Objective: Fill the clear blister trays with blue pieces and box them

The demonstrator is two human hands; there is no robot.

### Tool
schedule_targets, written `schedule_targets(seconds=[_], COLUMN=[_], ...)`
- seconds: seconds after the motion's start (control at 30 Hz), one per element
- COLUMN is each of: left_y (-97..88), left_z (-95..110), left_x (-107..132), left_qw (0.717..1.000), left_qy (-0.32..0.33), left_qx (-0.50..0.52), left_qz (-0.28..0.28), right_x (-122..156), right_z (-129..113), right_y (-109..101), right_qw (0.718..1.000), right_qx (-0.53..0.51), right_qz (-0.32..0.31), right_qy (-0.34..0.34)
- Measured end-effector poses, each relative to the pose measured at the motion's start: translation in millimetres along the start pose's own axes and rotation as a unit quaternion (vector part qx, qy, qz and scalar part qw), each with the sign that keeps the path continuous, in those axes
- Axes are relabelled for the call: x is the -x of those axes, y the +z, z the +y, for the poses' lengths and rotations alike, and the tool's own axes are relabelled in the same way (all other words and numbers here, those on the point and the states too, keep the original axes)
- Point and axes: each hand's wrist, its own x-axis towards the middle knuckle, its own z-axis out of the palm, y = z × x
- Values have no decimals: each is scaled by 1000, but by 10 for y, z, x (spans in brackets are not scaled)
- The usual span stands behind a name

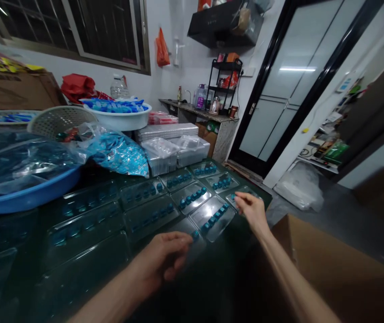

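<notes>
The left hand (163, 255) hung low over the near middle of the dark glossy work surface (192, 291), palm turned down, with its fingers curled and its thumb and forefinger drawn close together. Just at those fingertips sat a small teal plastic piece (195, 235); whether it was actually pinched, I could not tell. The right hand (250, 211) reached farther out to the right, its fingers loosely spread, their tips (238, 198) resting at the near edge of a clear plastic blister tray (240, 195).

Between the hands lay a clear plastic blister tray (212, 219) holding a slanted row of teal pieces, one of many such trays set side by side across the surface. To the far left, a blue plastic basin (27, 193) sat under a clear bag, beside a shiny blue bag of pieces (118, 152). Stacked clear trays (174, 152) stood beyond the rows, and a brown cardboard box (329, 269) stood at near right.
</notes>
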Motion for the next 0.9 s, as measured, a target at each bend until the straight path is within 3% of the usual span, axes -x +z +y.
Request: schedule_targets(seconds=[0.13, 0.3, 0.53, 0.9], left_y=[-106, -148, -165, -215], left_z=[120, 227, 203, 121], left_x=[102, 153, 59, -30], left_qw=[997, 984, 977, 977], left_qy=[-16, -39, -53, -70], left_qx=[21, 16, 26, 6], left_qz=[72, 174, 204, 201], right_x=[-968, -1508, -1747, -1753], right_z=[467, 798, 1006, 953], right_y=[-8, 78, 155, 202], right_qw=[996, 982, 956, 919], right_qx=[90, 185, 278, 375], right_qz=[18, -6, -67, -109], right_qy=[-2, -28, -65, -50])
